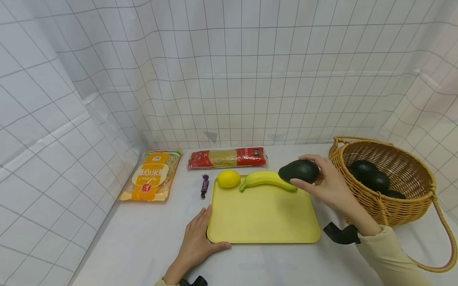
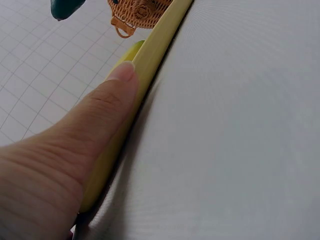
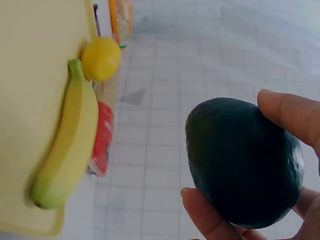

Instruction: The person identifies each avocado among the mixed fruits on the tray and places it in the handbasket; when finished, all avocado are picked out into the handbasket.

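Observation:
A dark green avocado (image 1: 299, 171) is held up between the thumb and fingers of my right hand (image 1: 330, 184), over the back right corner of a yellow tray (image 1: 264, 222). The same avocado (image 3: 242, 165) fills much of the right wrist view. My left hand (image 1: 196, 242) rests at the tray's front left corner, fingers straight along its left side and thumb (image 2: 107, 100) on the front rim. On the tray's back part lie a yellow lemon (image 1: 229, 179) and, to its right, a banana (image 1: 266, 179), partly overlapped by the avocado in the head view.
On the right stands a wicker basket (image 1: 390, 210) with several dark avocados (image 1: 375, 180) inside; its handle reaches toward the front. Behind the tray lies a red noodle pack (image 1: 227, 158). A purple-wrapped candy (image 1: 204, 186) and an orange food bag (image 1: 152, 175) lie to the left.

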Motion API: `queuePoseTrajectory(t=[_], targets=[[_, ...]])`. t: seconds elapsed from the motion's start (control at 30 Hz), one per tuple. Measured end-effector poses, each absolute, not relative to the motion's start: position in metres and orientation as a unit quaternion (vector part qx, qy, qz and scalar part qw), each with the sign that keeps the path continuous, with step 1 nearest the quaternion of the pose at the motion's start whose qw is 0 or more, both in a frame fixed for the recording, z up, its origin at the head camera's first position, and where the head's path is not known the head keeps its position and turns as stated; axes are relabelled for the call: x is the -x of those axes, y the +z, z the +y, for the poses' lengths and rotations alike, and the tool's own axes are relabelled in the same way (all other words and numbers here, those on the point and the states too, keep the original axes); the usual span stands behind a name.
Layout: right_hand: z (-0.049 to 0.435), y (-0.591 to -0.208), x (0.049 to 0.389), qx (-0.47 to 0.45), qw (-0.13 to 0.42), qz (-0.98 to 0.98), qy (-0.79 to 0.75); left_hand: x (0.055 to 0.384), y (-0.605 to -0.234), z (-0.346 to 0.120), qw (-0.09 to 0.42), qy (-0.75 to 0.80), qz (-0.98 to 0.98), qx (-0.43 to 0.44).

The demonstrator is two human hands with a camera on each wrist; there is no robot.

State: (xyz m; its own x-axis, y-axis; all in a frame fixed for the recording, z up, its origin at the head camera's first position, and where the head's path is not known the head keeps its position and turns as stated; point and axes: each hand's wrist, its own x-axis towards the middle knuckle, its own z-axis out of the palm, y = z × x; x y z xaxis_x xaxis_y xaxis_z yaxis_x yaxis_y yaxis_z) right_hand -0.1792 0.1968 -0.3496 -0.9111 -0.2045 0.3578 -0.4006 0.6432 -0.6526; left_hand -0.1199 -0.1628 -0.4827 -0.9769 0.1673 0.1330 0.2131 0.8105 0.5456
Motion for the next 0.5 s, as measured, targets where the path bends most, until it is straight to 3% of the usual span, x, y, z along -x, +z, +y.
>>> queuePoseTrajectory(t=[0.5], targets=[[0.264, -0.325, 0.165, -0.049, 0.161, -0.896, 0.412, 0.12, -0.482, -0.162, 0.04, -0.287, -0.952, 0.1]])
